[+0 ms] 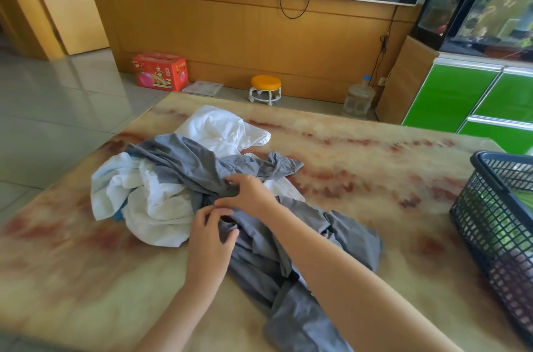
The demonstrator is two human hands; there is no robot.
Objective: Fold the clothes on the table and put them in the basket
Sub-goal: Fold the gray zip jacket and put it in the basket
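Note:
A heap of clothes lies on the marbled table (pixel 360 150). A grey garment (pixel 259 248) runs crumpled from the heap's middle toward the front edge. White garments lie at the left (pixel 155 196) and at the back (pixel 222 127). My left hand (pixel 209 239) pinches a fold of the grey garment near its middle. My right hand (pixel 249 191) grips the same grey cloth just behind the left hand, its forearm lying across the garment. A dark blue mesh basket (pixel 496 225) stands at the table's right edge, apart from the clothes.
Beyond the table's far edge, on the tiled floor, stand a red carton (pixel 160 72), an orange-topped wheeled stool (pixel 265 89) and a water jug (pixel 359 98). Green cabinets (pixel 450 98) stand at the right under a fish tank. A television hangs on the wall.

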